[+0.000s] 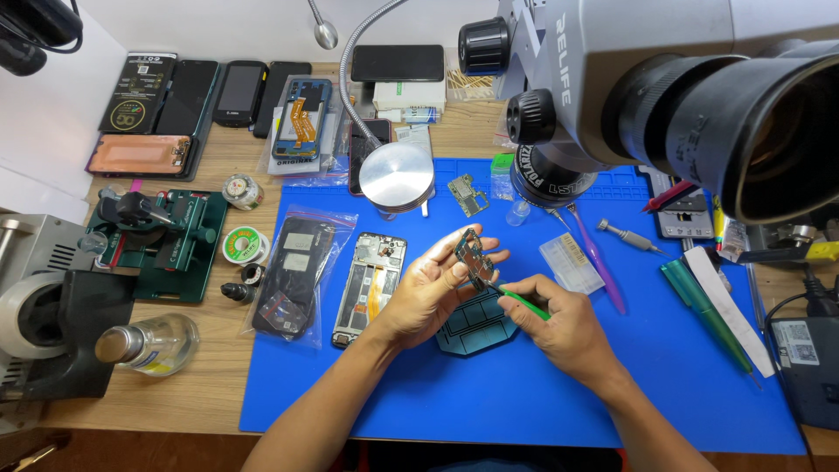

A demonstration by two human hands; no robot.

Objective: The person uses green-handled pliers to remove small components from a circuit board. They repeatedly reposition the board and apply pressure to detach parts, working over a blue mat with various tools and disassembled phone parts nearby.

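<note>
My left hand (433,284) holds a small dark phone circuit board (472,256) upright between thumb and fingertips, above a blue work mat (524,385). My right hand (559,319) grips a thin green tool (523,302) whose tip touches the lower edge of the board. Under both hands lies a dark teal holder plate (472,328). An opened phone body (369,284) with its insides showing lies flat just left of my left hand.
A microscope head (664,87) hangs over the mat's top right. A round lamp (397,177), a second small board (468,194), a clear bag with phone parts (295,275), a green jig (166,245), a glass bottle (153,343), purple and green tools (603,262) and several phones (210,96) surround the mat.
</note>
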